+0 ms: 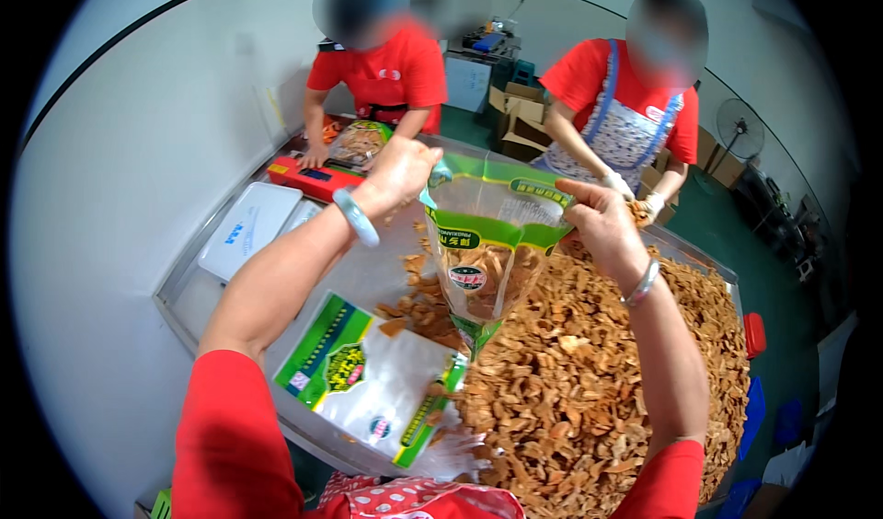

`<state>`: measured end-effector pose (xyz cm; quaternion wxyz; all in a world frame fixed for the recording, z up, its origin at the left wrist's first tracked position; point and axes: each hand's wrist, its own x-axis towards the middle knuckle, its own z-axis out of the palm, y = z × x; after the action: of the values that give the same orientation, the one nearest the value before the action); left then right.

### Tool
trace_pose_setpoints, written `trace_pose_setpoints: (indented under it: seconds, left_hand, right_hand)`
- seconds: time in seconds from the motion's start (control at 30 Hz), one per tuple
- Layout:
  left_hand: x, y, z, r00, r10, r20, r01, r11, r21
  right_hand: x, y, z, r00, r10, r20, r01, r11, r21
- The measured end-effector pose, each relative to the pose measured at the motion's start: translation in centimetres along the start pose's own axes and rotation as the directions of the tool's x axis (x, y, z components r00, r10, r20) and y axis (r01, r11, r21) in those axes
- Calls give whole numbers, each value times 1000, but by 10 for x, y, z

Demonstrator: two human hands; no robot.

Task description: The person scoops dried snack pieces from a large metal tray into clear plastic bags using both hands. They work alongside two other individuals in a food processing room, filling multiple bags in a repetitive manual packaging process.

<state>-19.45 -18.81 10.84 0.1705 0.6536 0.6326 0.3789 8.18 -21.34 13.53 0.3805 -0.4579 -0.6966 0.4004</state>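
Observation:
A clear plastic bag with green printed bands (476, 270) hangs open-mouthed between my hands, some dried brown pieces inside it. My left hand (402, 174) grips its top left corner, and my right hand (601, 219) pinches the top right corner. Below and to the right spreads a large heap of dried brown food pieces (572, 374) on the metal table (331, 257). Flat packaging bags with green ends (376, 381) lie nearer me on the left, a few pieces scattered on them.
At the table's left edge lie a white scale or tray (252, 229) and a red bag sealer (314, 179), where a co-worker rests a hand. Another co-worker in white gloves (638, 198) holds pieces beyond the heap. Cardboard boxes (524, 122) stand behind the table.

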Motion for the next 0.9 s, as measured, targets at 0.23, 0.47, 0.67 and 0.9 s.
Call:
trace_pose_setpoints:
  seconds: [0.23,0.47,0.67,0.9]
  left_hand:
    - [-32,-65,-193,990,-85,-113,33,917,-398]
    - [-32,-182,-304,898,-192,-395,148,979,-139]
    - [-27,-294,-326,839,-183,-512,281,952,120]
    - [43,-344,-282,810,-365,-459,389,920,-45]
  right_hand:
    - [61,-90,154,965,-144,218,102,976,193]
    - [170,-98,367,944,-89,318,45,989,143]
    - [258,-4,524,974,-76,215,42,987,156]
    - [280,51,526,955,52,292,-122,966,228]
